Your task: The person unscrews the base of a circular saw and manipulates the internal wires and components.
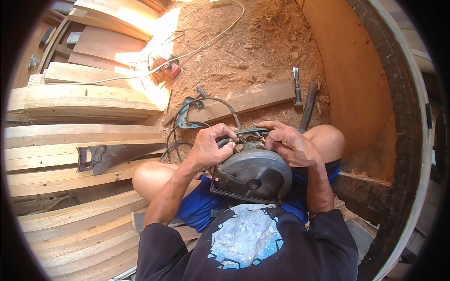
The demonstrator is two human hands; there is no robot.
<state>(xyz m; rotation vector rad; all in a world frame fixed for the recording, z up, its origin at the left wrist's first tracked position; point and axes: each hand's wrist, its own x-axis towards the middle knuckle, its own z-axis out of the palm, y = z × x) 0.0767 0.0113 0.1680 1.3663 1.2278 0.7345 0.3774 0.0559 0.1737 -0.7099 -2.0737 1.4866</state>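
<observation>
- From here, the circular saw (pixel 251 175) sits between the bent knees (pixel 330 139), its handle end opened and the wires (pixel 253 136) exposed.
- Left hand (pixel 212 146) pinches a small dark piece (pixel 223 142); right hand (pixel 291 143) bends in at the wires, whether gripping I can't tell.
- Opening looks done: a teal shell (pixel 183 117), probably the cover, lies by the plank (pixel 243 100).
- Closing up isn't done.

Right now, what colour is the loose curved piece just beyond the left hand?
The curved piece is teal; it shows best in the head view.
</observation>
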